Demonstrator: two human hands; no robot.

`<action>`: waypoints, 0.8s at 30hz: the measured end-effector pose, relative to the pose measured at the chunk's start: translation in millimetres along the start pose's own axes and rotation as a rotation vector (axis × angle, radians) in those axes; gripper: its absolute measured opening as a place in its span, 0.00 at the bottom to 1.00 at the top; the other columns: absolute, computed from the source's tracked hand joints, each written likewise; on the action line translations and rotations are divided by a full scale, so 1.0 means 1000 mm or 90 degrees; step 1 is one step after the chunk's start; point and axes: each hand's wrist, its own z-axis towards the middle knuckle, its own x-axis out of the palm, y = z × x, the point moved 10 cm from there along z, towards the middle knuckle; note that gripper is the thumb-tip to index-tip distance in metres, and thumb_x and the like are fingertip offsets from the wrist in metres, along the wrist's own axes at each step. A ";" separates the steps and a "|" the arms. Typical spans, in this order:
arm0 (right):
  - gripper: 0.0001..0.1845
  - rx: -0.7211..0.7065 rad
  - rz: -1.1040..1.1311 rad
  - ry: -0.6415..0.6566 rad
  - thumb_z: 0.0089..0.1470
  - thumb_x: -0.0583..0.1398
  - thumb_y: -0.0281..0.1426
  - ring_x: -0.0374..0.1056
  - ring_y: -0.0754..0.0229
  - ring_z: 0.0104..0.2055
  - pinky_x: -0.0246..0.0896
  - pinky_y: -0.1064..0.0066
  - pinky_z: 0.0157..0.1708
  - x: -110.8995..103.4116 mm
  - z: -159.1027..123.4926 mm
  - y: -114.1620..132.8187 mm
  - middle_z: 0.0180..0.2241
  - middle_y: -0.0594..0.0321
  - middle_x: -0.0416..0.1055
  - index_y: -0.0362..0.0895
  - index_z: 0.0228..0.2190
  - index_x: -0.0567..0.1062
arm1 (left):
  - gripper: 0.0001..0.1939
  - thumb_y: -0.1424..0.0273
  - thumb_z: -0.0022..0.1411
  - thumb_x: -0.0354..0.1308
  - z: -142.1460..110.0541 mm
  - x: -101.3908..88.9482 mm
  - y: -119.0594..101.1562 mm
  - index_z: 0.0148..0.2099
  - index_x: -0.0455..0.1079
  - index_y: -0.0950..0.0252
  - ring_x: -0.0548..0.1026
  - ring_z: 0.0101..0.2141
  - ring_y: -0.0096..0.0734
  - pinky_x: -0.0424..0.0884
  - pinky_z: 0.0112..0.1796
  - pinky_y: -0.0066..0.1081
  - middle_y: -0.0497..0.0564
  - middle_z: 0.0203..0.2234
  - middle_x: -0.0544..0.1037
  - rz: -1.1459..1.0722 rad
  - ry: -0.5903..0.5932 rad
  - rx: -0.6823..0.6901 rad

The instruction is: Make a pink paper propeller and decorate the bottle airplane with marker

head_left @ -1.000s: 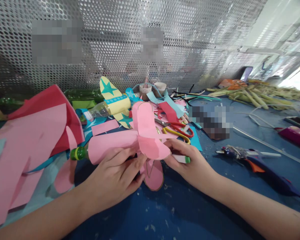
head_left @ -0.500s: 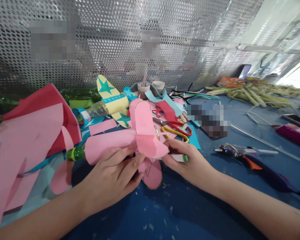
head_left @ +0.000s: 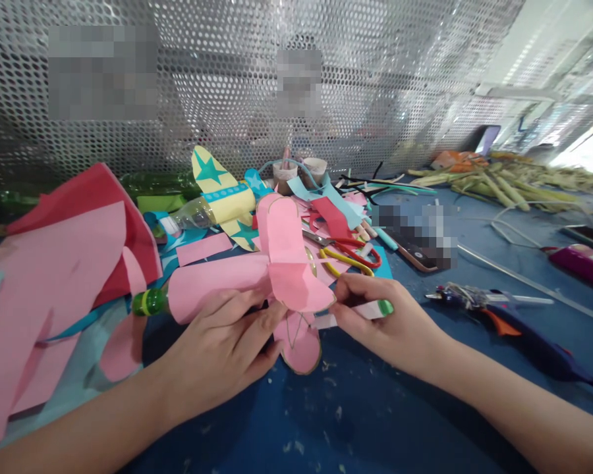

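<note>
Left hand (head_left: 230, 349): holds the pink paper-wrapped bottle (head_left: 217, 283), its green neck (head_left: 151, 303) pointing left;
Right hand (head_left: 395, 322): grips a white marker (head_left: 370, 310), green end outward, near the bottle's pink fins (head_left: 285, 230);
Behind the bottle: yellow-wrapped bottle (head_left: 230, 205) with teal stars; scissors (head_left: 332, 243) among paper scraps (head_left: 333, 217);
Blue table (head_left: 375, 421): glue gun (head_left: 538, 349) lying at right;
Backdrop: silver perforated sheet (head_left: 217, 85)

"Quick one: what sort of place are you in?"
"Some craft workspace. Your blue table (head_left: 356, 434) has pink paper sheets (head_left: 69, 263) left, scissors (head_left: 343, 241) mid-table, a glue gun (head_left: 531, 343) right. Plus your pink paper-wrapped bottle (head_left: 217, 286)."
"You at home, school, workshop?"
"Can't tell. Your far side's just perforated silvery sheeting (head_left: 217, 99); plant strips (head_left: 518, 184) far right."
</note>
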 end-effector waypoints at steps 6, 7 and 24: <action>0.07 0.020 -0.020 0.031 0.44 0.53 0.26 0.50 0.67 0.19 0.46 0.75 0.17 0.001 -0.003 0.003 0.16 0.71 0.57 0.45 0.18 0.63 | 0.12 0.73 0.65 0.50 0.001 -0.003 -0.003 0.48 0.67 0.72 0.75 0.41 0.44 0.73 0.40 0.38 0.60 0.36 0.80 0.003 -0.016 0.010; 0.07 0.022 -0.018 0.025 0.45 0.53 0.26 0.49 0.68 0.19 0.46 0.75 0.17 0.000 -0.003 0.003 0.16 0.71 0.57 0.45 0.18 0.63 | 0.13 0.73 0.65 0.50 0.001 -0.002 -0.003 0.49 0.66 0.72 0.75 0.41 0.43 0.73 0.40 0.38 0.60 0.36 0.80 0.005 -0.013 0.009; 0.04 -0.099 0.083 0.020 0.55 0.57 0.23 0.63 0.67 0.25 0.56 0.78 0.23 0.021 0.004 0.007 0.25 0.68 0.70 0.43 0.31 0.72 | 0.12 0.72 0.66 0.48 0.001 -0.002 -0.004 0.48 0.67 0.74 0.76 0.40 0.44 0.72 0.38 0.40 0.61 0.36 0.79 0.020 -0.016 0.018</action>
